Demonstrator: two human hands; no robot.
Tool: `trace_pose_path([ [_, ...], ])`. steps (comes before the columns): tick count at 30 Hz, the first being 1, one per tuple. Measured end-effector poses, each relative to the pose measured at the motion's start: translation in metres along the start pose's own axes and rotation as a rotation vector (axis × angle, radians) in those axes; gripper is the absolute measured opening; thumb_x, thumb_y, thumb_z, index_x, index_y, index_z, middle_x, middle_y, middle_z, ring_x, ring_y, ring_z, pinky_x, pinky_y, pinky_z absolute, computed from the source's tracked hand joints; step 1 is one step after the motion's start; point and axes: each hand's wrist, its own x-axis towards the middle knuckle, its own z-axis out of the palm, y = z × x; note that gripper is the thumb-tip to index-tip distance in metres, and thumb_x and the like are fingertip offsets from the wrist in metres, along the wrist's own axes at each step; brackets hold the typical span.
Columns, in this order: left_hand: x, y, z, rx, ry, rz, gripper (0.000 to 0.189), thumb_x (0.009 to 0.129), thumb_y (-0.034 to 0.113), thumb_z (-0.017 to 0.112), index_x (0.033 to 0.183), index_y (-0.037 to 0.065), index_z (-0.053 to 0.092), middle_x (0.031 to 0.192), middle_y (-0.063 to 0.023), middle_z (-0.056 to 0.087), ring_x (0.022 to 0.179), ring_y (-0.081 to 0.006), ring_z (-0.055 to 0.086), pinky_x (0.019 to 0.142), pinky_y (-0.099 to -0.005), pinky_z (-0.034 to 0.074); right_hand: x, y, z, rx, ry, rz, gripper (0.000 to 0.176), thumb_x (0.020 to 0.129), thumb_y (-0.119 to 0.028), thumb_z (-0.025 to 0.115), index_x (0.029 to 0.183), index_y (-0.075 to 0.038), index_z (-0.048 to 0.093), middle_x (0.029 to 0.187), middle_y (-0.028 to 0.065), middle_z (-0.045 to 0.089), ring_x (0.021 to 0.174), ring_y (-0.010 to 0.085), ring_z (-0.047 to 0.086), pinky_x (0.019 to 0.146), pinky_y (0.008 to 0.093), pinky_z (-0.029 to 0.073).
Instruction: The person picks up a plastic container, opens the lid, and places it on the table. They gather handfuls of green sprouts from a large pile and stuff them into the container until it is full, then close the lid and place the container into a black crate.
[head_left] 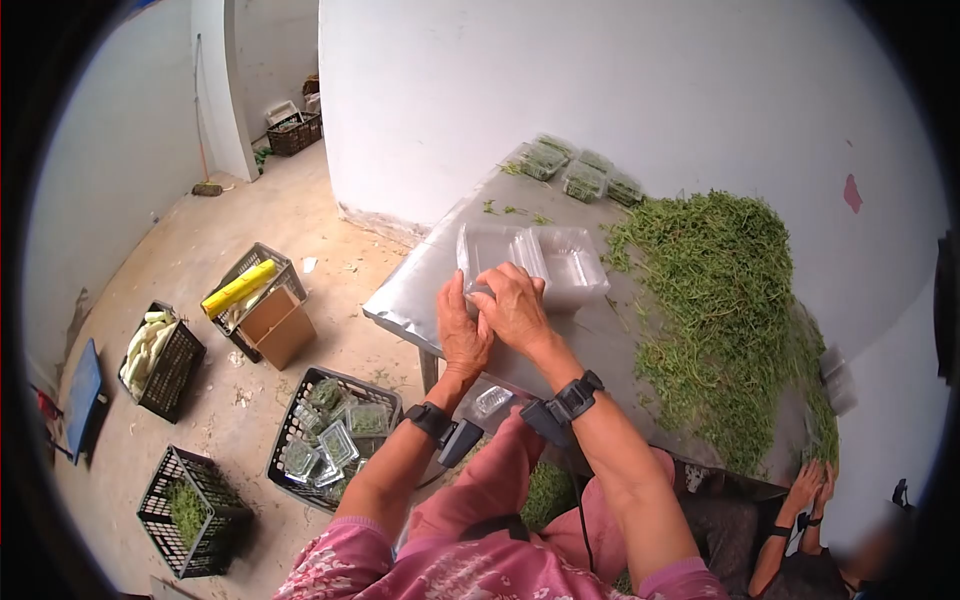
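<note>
At the near edge of an open clear plastic box (492, 245) on the metal table, my two hands are close together. My left hand (462, 328) grips its near left corner, with the fingers closed and the thumb toward the right hand. Bent fingers of my right hand (515, 308) close on the near rim, beside the left thumb. Part of the rim is hidden under the fingers. The box appears to belong to a nested stack of clear plastic boxes (574, 262), which reaches to the right. A large heap of green leafy stems (715, 300) lies right of them.
Filled clear boxes (585, 182) stand at the table's back edge by the wall. On the floor at left are a crate of packed boxes (385, 388), a crate with greens (225, 515) and a crate of pale vegetables (182, 375). Another person's hands (808, 487) are at lower right.
</note>
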Motion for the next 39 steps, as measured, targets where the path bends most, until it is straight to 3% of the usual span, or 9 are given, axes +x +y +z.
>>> trace_pose_path([
  [9, 0.001, 0.001, 0.0, -0.02, -0.014, 0.002, 0.066, 0.085, 0.016, 0.063, 0.143, 0.003, 0.033, 0.128, -0.0232, 0.046, 0.117, -0.0398, 0.047, 0.099, -0.0445, 0.039, 0.005, -0.001, 0.002, 0.012, -0.032, 0.054, 0.018, 0.083, -0.028, 0.067, 0.083, -0.01, 0.063, 0.091, 0.0068, 0.06, 0.094, 0.0275, 0.057, 0.081, 0.0449, 0.038],
  [24, -0.004, 0.0, 0.0, 0.005, -0.031, -0.066, 0.055, 0.092, 0.024, 0.058, 0.137, -0.002, 0.039, 0.131, -0.0232, 0.047, 0.122, -0.0386, 0.045, 0.102, -0.0436, 0.037, -0.001, -0.007, 0.015, -0.163, 0.037, -0.016, 0.017, 0.086, -0.026, 0.064, 0.086, -0.011, 0.057, 0.093, 0.0071, 0.055, 0.091, 0.0291, 0.051, 0.078, 0.0448, 0.038],
  [39, -0.001, 0.001, -0.003, -0.053, -0.057, -0.105, 0.067, 0.083, 0.024, 0.067, 0.138, -0.001, 0.038, 0.132, -0.0235, 0.046, 0.123, -0.04, 0.044, 0.104, -0.0443, 0.036, -0.001, -0.006, 0.022, -0.219, 0.076, -0.035, 0.018, 0.085, -0.028, 0.063, 0.085, -0.011, 0.057, 0.091, 0.0069, 0.057, 0.091, 0.0284, 0.053, 0.077, 0.0453, 0.037],
])
